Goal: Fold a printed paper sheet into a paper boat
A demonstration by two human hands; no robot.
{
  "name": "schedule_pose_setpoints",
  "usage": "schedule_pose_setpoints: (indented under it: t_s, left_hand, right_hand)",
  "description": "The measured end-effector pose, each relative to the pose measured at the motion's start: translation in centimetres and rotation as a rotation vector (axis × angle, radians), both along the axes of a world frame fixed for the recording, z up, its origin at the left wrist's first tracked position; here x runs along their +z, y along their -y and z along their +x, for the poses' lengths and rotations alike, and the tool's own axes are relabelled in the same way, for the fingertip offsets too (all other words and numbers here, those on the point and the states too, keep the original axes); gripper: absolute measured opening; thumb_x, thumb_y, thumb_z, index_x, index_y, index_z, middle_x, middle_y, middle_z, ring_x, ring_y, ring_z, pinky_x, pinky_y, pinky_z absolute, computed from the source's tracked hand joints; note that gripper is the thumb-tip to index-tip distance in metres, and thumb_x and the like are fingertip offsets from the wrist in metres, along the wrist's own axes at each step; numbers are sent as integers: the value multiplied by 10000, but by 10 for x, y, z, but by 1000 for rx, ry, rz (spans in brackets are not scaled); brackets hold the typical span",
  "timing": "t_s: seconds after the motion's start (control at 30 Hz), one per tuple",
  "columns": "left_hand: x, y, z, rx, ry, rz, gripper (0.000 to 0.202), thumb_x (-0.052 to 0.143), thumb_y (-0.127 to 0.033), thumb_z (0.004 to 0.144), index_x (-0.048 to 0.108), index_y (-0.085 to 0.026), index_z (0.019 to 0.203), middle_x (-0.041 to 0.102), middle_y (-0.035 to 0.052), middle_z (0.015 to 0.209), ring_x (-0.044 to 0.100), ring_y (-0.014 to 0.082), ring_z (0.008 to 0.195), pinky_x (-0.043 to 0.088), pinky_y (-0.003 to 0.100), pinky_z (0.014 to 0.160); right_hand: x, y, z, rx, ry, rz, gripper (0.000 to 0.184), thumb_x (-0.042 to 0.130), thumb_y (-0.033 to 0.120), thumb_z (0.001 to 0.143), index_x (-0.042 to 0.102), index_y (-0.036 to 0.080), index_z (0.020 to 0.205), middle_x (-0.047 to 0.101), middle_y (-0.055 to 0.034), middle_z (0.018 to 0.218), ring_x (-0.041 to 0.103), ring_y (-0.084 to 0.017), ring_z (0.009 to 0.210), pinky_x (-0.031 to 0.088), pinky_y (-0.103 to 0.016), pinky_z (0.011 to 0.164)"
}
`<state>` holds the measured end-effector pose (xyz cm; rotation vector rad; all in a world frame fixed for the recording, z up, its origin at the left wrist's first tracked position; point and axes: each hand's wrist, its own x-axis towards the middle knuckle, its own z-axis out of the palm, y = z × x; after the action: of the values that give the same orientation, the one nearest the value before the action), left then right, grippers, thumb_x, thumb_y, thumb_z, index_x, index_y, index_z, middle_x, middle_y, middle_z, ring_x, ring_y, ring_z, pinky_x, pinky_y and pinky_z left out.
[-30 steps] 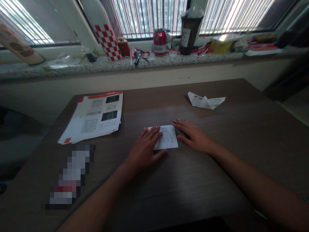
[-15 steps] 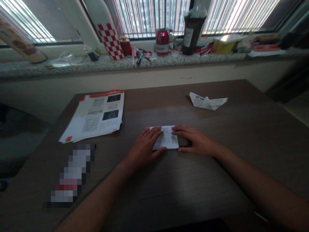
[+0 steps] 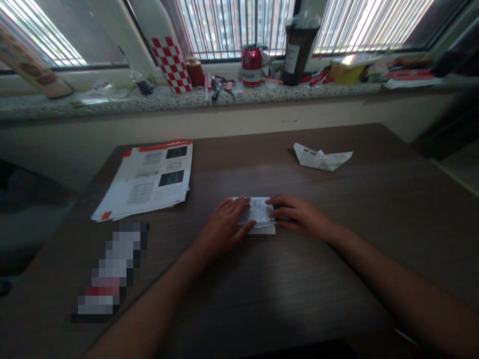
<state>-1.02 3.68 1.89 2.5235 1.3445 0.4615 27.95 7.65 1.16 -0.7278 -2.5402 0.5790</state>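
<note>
A small folded sheet of printed paper (image 3: 261, 212) lies on the brown table in front of me, with a red patch at its far left corner. Flat across its left part rests my left hand (image 3: 228, 223), fingers stretched out. At the right edge, my right hand (image 3: 299, 215) holds the upper layer between its fingers and thumb. The near edge of that layer stands a little raised, and a plain white layer shows beneath it. Farther back on the right sits a folded paper boat (image 3: 322, 158), apart from both hands.
A stack of printed sheets (image 3: 153, 182) lies at the table's left, with a pixelated flat object (image 3: 110, 271) nearer me. Behind the table, the granite windowsill (image 3: 258, 97) carries a red can (image 3: 251, 66), a dark drink cup (image 3: 297, 52) and a checkered bottle (image 3: 172, 62).
The paper's upper layer has lifted along its near edge, uncovering a white strip below. My right thumb has moved up toward the other fingers at the paper's edge. The left hand has barely moved.
</note>
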Motion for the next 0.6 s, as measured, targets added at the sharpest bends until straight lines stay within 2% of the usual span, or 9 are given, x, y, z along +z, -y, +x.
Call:
schedule_pose_setpoints:
  t_s: [0.1,0.23,0.3,0.37,0.47,0.6]
  left_hand:
    - [2,0,-2,-11,18,-9,512,588,-492,1030,476,-218,1448,560,138,1544,523,314,1428,375,539,1224]
    - [5,-1,-8,11,49,19,709,772,-564,885,467,-255,1446,497,142,1590,508,375,1420,403,585,1189]
    - [5,-3,-12,79,81,43,763,824,-525,843,443,-264,1450,506,151,1570,523,388,1399,423,598,1165]
    - [2,-5,-15,204,119,67,796,845,-488,823,415,-251,1450,539,171,1512,554,393,1362,461,595,1129]
    - [-5,-8,-18,366,96,89,804,827,-540,822,408,-207,1422,542,206,1462,551,422,1349,471,616,1110]
    - [-10,-10,-20,427,35,79,732,765,-579,864,430,-192,1387,528,209,1458,529,429,1364,449,617,1131]
  right_hand:
    - [0,1,-2,-13,-2,1,194,557,316,1064,728,238,1110,652,-100,1432,633,-261,1305,539,-469,1071]
    - [1,2,-1,-86,-27,-15,152,575,278,1053,701,227,1121,674,-107,1380,664,-260,1241,558,-451,1032]
    - [2,2,0,-142,-52,-21,136,582,259,1045,690,229,1123,686,-105,1343,679,-257,1203,569,-438,1001]
    - [3,1,1,-202,-78,-18,123,592,245,1033,680,231,1117,702,-103,1300,694,-256,1160,576,-428,967]
    - [5,0,2,-282,-127,-22,92,594,233,1020,673,231,1068,731,-92,1224,714,-248,1089,575,-406,923]
    - [4,0,2,-415,-162,-57,86,608,264,995,682,231,1024,762,-69,1049,727,-242,931,562,-377,812]
